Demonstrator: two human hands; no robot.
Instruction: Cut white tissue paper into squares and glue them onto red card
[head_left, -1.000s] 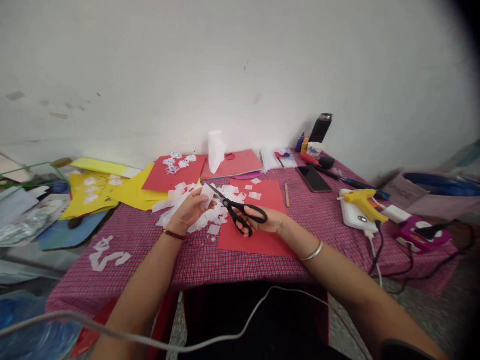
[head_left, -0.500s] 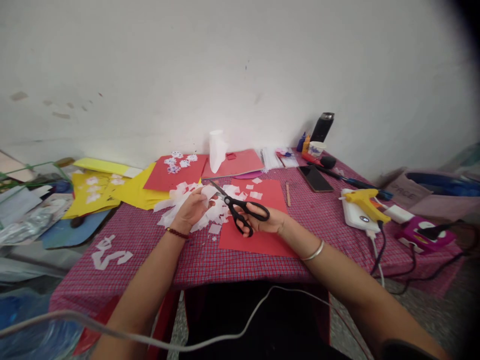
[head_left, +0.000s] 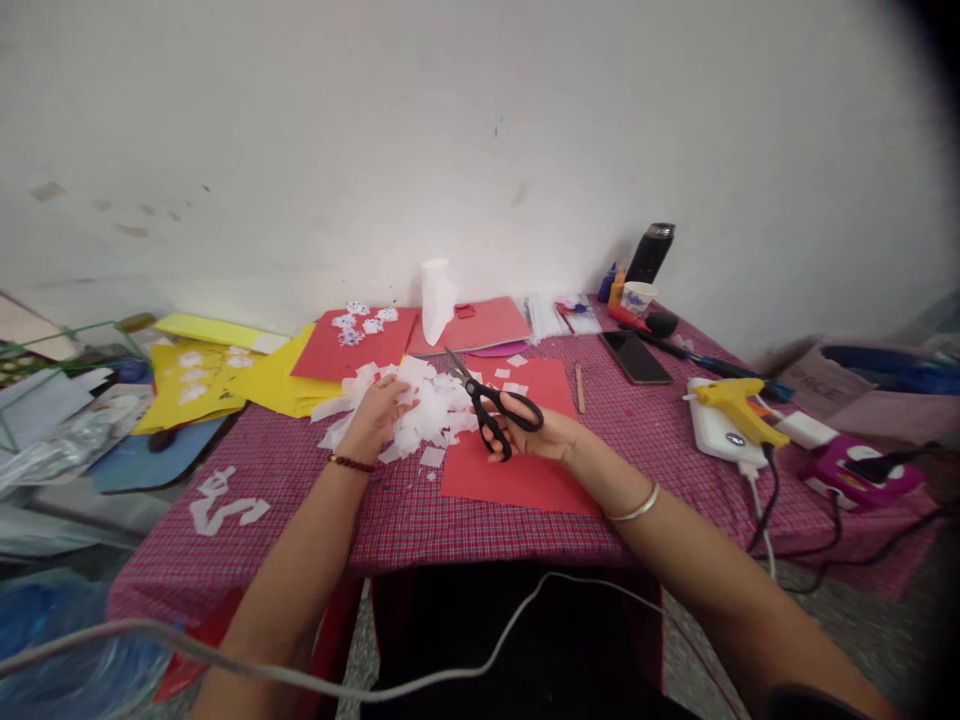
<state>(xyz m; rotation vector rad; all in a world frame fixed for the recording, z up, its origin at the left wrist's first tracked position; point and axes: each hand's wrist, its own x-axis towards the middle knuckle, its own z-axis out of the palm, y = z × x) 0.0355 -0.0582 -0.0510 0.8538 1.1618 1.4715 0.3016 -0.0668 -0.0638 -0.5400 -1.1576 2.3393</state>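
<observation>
My right hand (head_left: 541, 434) grips black-handled scissors (head_left: 471, 388), fingers through the loops. The blades point up and left above the loose paper and stand slightly apart. To the left, my left hand (head_left: 379, 412) has its fingers curled on thin white paper at the edge of a heap of white paper pieces (head_left: 429, 415). Paper hides just how much it pinches. Beneath the right hand lies a red sheet (head_left: 480, 480), with a few small white squares (head_left: 515, 388) on its upper part.
Paper flowers (head_left: 350, 338) sit on another red sheet, beside yellow sheets (head_left: 283, 385). A white roll (head_left: 436, 300) stands by the wall. Rightward are a wooden stick (head_left: 580, 388), a phone (head_left: 636, 357) and a yellow glue gun (head_left: 739, 402) with cables. White scraps (head_left: 217, 505) lie front left.
My left hand has drawn slightly left and lower onto the paper heap, away from the blades. The scissors have swung a little right and steeper, still in my right hand.
</observation>
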